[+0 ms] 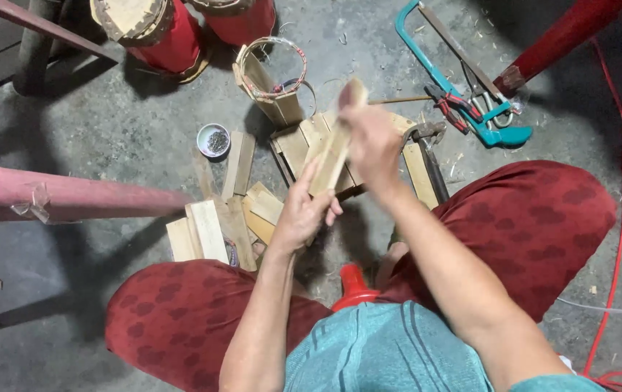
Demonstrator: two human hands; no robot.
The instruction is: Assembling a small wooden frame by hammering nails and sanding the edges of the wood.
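Note:
A pale wooden slat [338, 141] stands tilted in front of me. My left hand [303, 210] grips its lower end. My right hand [372, 141], blurred, is closed around its upper part. Below the hands, more flat wooden slats [209, 229] lie scattered on the concrete floor between my knees. A half-built ring of slats bound with wire [271, 76] stands just beyond.
A teal hacksaw [463, 80] and red-handled pliers [452, 109] lie at the upper right. A small tin of nails [213, 139] sits left of the slats. Red drums [169, 36] stand at the top. A pink bar [71, 196] reaches in from the left. A red cord [619, 181] runs along the right.

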